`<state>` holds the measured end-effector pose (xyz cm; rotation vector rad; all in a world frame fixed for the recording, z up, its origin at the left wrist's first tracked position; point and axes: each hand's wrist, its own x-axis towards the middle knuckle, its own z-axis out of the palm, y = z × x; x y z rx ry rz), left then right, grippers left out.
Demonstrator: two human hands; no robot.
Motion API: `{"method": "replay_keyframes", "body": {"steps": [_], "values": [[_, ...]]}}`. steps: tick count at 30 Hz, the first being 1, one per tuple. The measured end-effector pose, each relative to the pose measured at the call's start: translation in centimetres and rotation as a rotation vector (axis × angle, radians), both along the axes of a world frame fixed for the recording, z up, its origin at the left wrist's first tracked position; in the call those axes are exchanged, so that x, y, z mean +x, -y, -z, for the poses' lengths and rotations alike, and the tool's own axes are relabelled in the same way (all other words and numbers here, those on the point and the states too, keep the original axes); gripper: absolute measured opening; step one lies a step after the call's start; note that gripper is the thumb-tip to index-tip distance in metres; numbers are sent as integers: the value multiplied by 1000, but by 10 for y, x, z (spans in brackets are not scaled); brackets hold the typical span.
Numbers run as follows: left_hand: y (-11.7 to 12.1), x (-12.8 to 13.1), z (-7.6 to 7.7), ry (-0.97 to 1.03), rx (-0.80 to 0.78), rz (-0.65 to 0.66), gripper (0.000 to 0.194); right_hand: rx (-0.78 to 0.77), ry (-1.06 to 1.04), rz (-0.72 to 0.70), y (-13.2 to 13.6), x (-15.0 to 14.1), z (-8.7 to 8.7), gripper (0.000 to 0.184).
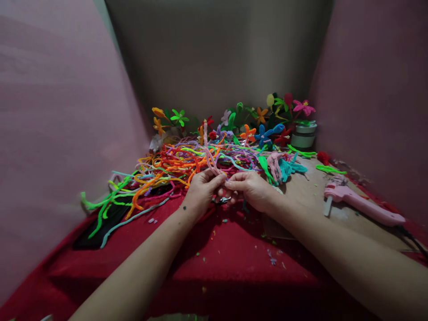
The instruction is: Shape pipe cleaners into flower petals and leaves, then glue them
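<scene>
A pink pipe cleaner (206, 138) points up and far, pinched by left hand (201, 188) and right hand (254, 187), forearms converging.

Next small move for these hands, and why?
Perhaps a small twist with the right hand, the left hand steadying: the pale pink fuzzy strands rise from where the two hands meet, and look slightly apart just above the fingers.
</scene>
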<state>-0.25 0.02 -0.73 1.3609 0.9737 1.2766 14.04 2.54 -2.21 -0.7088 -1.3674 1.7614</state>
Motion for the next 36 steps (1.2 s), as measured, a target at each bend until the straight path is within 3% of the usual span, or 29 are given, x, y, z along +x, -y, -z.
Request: {"method": "replay_keyframes", "body": {"steps": [6,11,19,27,31,36], "values": [[-3,-4,-3,1,-51,-35,19,59,45,76,4,-2,-4,17],[-9,-12,-8,122,-1,-176,18,89,220,162,12,-9,-11,18],[-22,-22,-10,286,79,-352,16,113,370,176,17,-19,-8,22],[-21,-29,-8,-57,216,-539,16,88,399,135,16,-20,-8,23],[-25,-32,-2,-124,198,-543,18,61,400,135,12,-20,-4,23],[-28,-35,1,-222,242,-545,21,135,432,149,7,-22,7,19]]}}
